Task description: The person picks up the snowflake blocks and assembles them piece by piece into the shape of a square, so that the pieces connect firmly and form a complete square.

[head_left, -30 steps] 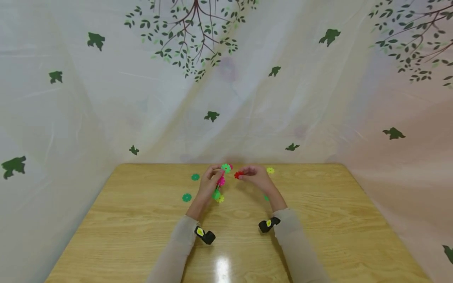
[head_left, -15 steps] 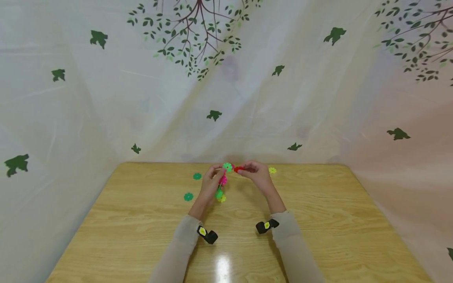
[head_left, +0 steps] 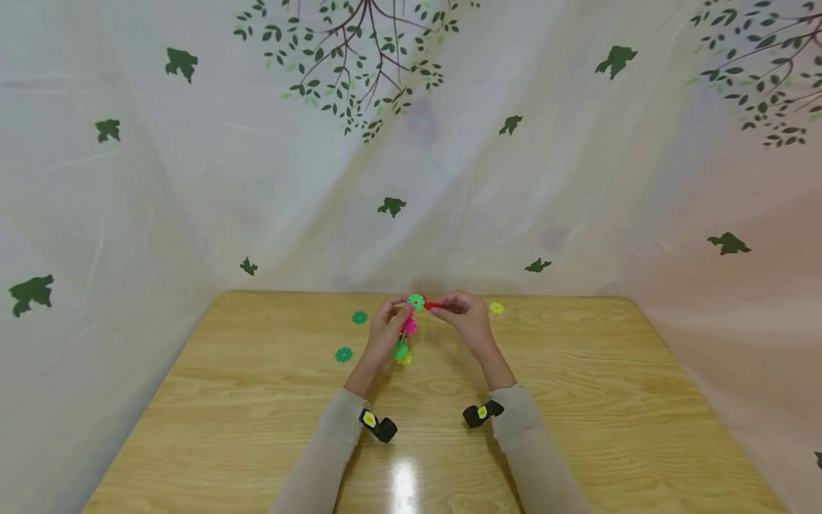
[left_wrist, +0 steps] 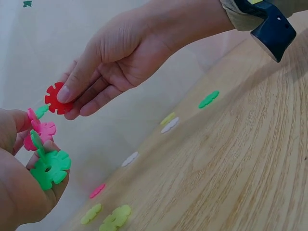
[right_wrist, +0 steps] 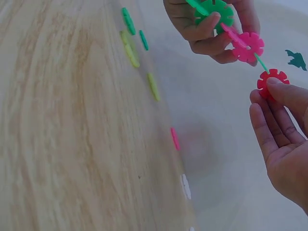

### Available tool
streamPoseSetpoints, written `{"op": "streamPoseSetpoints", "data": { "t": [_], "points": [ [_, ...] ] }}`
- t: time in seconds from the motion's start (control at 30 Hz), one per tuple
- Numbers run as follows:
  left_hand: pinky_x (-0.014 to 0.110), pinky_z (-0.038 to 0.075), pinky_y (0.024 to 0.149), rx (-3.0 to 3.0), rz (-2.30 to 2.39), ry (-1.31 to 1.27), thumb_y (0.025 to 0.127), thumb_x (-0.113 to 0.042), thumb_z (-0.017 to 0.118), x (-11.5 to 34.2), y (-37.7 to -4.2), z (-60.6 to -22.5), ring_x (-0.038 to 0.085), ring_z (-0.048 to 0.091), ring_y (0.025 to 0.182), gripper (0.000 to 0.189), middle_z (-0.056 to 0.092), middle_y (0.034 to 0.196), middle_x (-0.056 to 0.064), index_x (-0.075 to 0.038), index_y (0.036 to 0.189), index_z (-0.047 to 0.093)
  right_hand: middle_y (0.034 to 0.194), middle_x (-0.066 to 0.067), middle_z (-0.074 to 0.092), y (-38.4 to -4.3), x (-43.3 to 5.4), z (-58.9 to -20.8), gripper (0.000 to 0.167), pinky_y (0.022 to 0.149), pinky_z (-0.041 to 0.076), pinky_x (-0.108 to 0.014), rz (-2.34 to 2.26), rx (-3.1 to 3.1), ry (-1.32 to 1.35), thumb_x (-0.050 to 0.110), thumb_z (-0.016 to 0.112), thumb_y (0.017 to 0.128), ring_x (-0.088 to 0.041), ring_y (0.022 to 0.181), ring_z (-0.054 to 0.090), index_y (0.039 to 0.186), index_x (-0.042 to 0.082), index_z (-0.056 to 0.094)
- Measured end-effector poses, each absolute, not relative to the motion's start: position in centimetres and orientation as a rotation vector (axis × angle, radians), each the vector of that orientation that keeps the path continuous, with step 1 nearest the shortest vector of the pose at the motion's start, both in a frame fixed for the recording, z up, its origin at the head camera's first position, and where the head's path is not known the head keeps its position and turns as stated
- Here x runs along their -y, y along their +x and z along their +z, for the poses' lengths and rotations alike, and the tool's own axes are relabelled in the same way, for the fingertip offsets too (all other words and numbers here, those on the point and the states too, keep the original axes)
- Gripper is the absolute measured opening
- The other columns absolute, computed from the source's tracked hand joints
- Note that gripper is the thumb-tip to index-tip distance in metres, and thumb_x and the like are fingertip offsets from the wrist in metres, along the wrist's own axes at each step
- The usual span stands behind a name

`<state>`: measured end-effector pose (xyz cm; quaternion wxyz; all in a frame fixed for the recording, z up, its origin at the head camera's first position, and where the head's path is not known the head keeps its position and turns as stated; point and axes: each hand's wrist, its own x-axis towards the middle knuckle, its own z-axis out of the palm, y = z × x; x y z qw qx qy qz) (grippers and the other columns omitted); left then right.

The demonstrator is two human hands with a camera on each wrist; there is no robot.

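Observation:
My left hand (head_left: 384,337) holds a chain of notched, flower-shaped plastic discs linked edge to edge. In the left wrist view a large green disc (left_wrist: 50,168) is at its near end, with pink discs (left_wrist: 44,129) beyond. The far green disc (right_wrist: 261,63) stands edge-on in the right wrist view. Between thumb and fingers, my right hand (head_left: 474,323) pinches a red disc (right_wrist: 272,83). The red disc's rim meets the edge of that far green disc; how deep their notches engage cannot be seen. Both hands are raised above the table.
On the wooden table (head_left: 578,400) lie loose discs: green ones (head_left: 343,355) to the left, a yellow one (head_left: 496,308) at the back right. White (left_wrist: 130,159), pink (left_wrist: 97,190) and more yellow discs (left_wrist: 115,219) show from the left wrist. A printed cloth (head_left: 308,214) hangs behind.
My right hand has brought the red disc up and left to the end of the chain, and the disc has turned edge-on to the head view. My left hand keeps its hold on the chain.

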<state>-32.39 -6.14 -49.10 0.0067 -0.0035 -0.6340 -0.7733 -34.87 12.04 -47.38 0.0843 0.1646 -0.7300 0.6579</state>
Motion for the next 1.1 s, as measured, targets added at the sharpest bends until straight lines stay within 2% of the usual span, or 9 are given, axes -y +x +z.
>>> {"op": "streamPoseSetpoints", "data": {
  "t": [0.17, 0.37, 0.67, 0.8, 0.93, 1.1],
  "points": [
    [0.019, 0.044, 0.052, 1.996, -2.436, 0.013, 0.105, -0.025, 0.059, 6.1, -32.3, -49.0, 0.008, 0.052, 0.066, 0.03, 0.056, 0.099, 0.0, -0.011, 0.131, 0.06, 0.09, -0.015, 0.075, -34.8, -11.7, -47.5, 0.017, 0.076, 0.061, -0.023, 2.004, 2.132, 0.51, -0.003, 0.08, 0.084, -0.005, 0.08, 0.071, 0.095, -0.012, 0.071],
    [0.02, 0.045, 0.051, 1.973, -2.447, 0.026, 0.103, -0.029, 0.062, 5.9, -32.3, -48.9, 0.007, 0.056, 0.067, 0.035, 0.057, 0.099, -0.001, -0.006, 0.129, 0.059, 0.091, -0.014, 0.076, -34.9, -11.6, -47.7, 0.017, 0.077, 0.061, -0.023, 2.055, 2.117, 0.492, -0.006, 0.078, 0.085, -0.006, 0.08, 0.072, 0.097, -0.015, 0.071],
    [0.018, 0.043, 0.046, 1.956, -2.409, 0.044, 0.101, -0.023, 0.066, 6.0, -32.3, -48.8, 0.004, 0.053, 0.057, 0.034, 0.056, 0.087, -0.005, 0.002, 0.123, 0.062, 0.094, -0.028, 0.074, -34.1, -11.8, -46.4, 0.013, 0.074, 0.061, -0.023, 2.037, 2.143, 0.52, -0.011, 0.076, 0.084, -0.007, 0.077, 0.072, 0.093, -0.018, 0.071],
    [0.018, 0.042, 0.045, 1.972, -2.383, 0.024, 0.101, -0.021, 0.065, 6.1, -32.2, -49.0, 0.004, 0.051, 0.055, 0.032, 0.054, 0.086, -0.004, 0.005, 0.12, 0.063, 0.093, -0.032, 0.073, -33.2, -11.6, -45.5, 0.006, 0.074, 0.062, -0.023, 2.048, 2.112, 0.549, -0.013, 0.076, 0.083, -0.008, 0.077, 0.073, 0.089, -0.013, 0.074],
    [0.018, 0.041, 0.044, 1.999, -2.385, 0.006, 0.102, -0.023, 0.064, 6.2, -32.2, -49.1, 0.005, 0.05, 0.054, 0.029, 0.054, 0.086, -0.004, 0.002, 0.116, 0.064, 0.092, -0.029, 0.074, -33.6, -11.7, -46.1, 0.007, 0.074, 0.062, -0.023, 2.067, 2.113, 0.532, -0.013, 0.076, 0.082, -0.009, 0.077, 0.074, 0.085, -0.007, 0.076],
    [0.018, 0.041, 0.044, 2.031, -2.407, 0.005, 0.103, -0.026, 0.063, 6.5, -32.1, -49.0, 0.005, 0.05, 0.054, 0.024, 0.055, 0.085, -0.005, -0.003, 0.111, 0.066, 0.091, -0.021, 0.077, -34.5, -12.0, -47.4, 0.006, 0.075, 0.062, -0.025, 2.055, 2.146, 0.561, -0.01, 0.076, 0.084, -0.009, 0.078, 0.074, 0.088, -0.013, 0.074]
  ]
}}
